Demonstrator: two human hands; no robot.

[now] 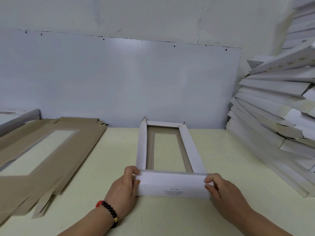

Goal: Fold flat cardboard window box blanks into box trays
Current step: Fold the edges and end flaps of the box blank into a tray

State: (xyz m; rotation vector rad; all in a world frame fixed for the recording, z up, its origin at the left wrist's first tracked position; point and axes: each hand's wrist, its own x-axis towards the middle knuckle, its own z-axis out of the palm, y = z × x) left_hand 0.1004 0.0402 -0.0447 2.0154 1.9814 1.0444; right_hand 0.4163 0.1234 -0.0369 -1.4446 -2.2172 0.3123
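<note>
Here we see a long white box tray (170, 150) lying on the pale yellow table (221, 159), right in the middle, with its far end close to the wall. Its two long sides are folded up and lean in a little. Inside it is brown, and the bottom has a long window hole, so the table shows through. The near end flap (173, 184) is white with tiny dark print on it, too small to read.

Our left hand (125, 186) pinches the left end of that flap, with the fingers on top and the thumb at the edge. Our right hand (221, 189) pinches the right end the same way. A bead bracelet (110, 211), black with some red, sits on the left wrist.

To the left lies a pile of flat brown blanks (42, 155), each with a window cut out. On the right, a tall leaning stack of folded white trays (276, 106) rests by the wall. A grey-white board (110, 79) stands behind the table.
</note>
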